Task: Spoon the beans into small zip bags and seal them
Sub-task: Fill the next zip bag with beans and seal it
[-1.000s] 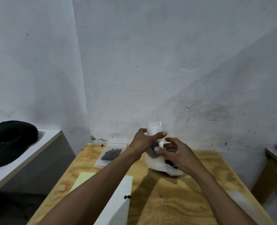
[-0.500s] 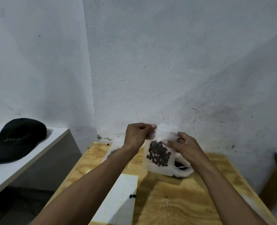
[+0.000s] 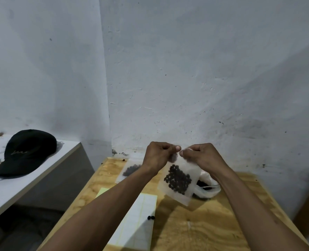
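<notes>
Over plywood table (image 3: 213,230), lower centre: left hand (image 3: 157,156) and right hand (image 3: 202,156) pinching zip bag (image 3: 179,178) top (beans (image 3: 178,179) hanging below), likely to seal it.

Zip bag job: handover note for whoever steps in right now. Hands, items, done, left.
Left hand and right hand both pinch the top edge of the held zip bag, lifted above the wooden table; beans sit in its lower half.
A filled bag lies flat at the table's far left.
The supply bag of beans lies behind the held one.
Two loose beans lie on the sheet.
Done: held bag filled.
Left: finish sealing, set it down, continue.
</notes>
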The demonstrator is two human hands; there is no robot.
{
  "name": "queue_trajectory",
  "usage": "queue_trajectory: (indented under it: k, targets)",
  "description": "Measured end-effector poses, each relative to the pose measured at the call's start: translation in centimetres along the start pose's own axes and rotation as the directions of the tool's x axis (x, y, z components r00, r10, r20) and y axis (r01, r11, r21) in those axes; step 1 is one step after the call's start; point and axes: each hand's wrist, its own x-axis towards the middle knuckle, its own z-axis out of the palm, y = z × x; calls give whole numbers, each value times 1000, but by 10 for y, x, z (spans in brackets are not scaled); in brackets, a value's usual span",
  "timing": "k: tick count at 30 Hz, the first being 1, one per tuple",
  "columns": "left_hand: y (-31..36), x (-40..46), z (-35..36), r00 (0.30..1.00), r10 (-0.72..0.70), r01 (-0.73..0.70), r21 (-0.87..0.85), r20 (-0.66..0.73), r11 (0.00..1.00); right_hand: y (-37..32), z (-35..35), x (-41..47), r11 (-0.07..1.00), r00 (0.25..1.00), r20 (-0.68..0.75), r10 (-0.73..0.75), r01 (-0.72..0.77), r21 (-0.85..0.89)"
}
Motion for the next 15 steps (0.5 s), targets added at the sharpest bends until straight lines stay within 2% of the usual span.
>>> queue_trajectory:
  k: [5, 8, 13, 15]
  targets:
    - [2, 5, -18, 999, -25, 26, 17, -45, 1000, -4, 2, 2, 1000, 1000, 25, 18, -18, 8]
    - [2, 10, -34, 994, -39, 39, 4, -102, 999, 0, -6, 4, 997, 999, 45, 20, -23, 77]
    - [8, 14, -37, 990, -48, 47, -11, -132, 999, 4, -1, 8, 996, 996, -82, 43, -36, 83]
    - [11, 17, -40, 985, -64, 61, -22, -161, 998, 5, 6, 5, 983, 996, -40, 78, -70, 171]
